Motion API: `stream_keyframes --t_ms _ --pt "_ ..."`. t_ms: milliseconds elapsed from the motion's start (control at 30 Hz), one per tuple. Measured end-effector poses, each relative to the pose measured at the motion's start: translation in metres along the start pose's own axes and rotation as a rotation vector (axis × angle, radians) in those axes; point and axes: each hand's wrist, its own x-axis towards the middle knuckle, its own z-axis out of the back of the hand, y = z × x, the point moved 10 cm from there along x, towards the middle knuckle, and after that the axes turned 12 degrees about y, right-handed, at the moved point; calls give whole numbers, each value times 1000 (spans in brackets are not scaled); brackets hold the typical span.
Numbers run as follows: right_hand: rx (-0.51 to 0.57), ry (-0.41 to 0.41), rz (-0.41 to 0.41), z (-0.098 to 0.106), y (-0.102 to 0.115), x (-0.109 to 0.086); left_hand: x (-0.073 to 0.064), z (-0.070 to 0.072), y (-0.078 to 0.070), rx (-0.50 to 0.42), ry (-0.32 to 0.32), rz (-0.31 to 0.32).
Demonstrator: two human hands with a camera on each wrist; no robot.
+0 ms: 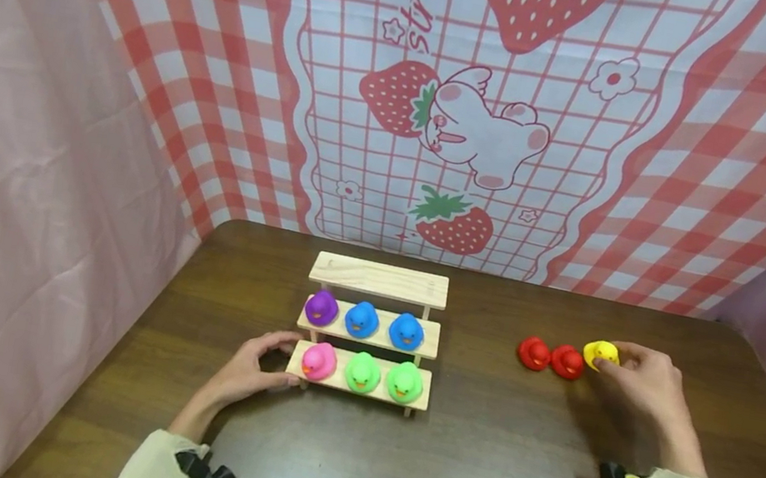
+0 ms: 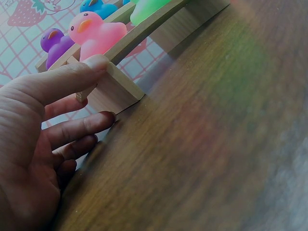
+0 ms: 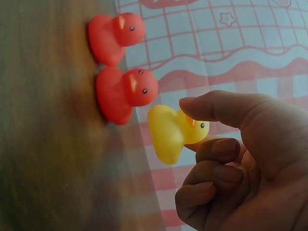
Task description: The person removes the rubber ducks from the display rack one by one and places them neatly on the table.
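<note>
Yellow rubber duck (image 1: 602,351), at the right of the table (image 1: 482,467), pinched in the right hand (image 1: 650,391), whose curled lower fingers (image 3: 197,190) show only in the right wrist view. The left hand (image 1: 247,368) grips the near left corner of a tiered wooden rack (image 1: 380,279); its wrist view alone shows the leg's broad face (image 2: 111,95). A pink duck (image 1: 319,361) and two green ducks (image 1: 363,373) line the front shelf (image 1: 340,369); behind sit a purple duck (image 1: 321,309), two blue ducks (image 1: 362,320) and, right of the rack, two red ducks (image 1: 534,354). Beyond hangs strawberry-print cloth (image 1: 474,56).
</note>
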Motion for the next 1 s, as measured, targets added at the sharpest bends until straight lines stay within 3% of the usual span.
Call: stream_keyframes --t_ms 333,600,1000 --pt "30 60 -54 -10 -19 4 0 -1 1 6 3 -6" --pt "41 63 -66 -16 -24 4 0 -1 -3 17 1 -45" --pt "43 49 -78 -20 -30 3 1 -1 -2 5 0 -44"
